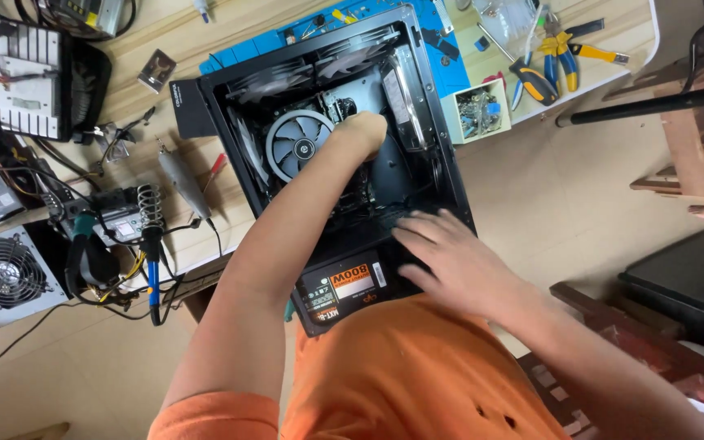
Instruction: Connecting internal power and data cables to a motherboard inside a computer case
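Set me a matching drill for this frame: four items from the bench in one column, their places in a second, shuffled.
Things:
1. left hand
2. right hand
3. pliers
4. soldering iron

Places:
A. at the bench's far right edge
B. deep inside the computer case, beside the round cooler fan
C. left of the case, among cables
D. flat on the case's near edge, by the power supply

Pairs: 1-B, 2-D, 3-A, 4-C
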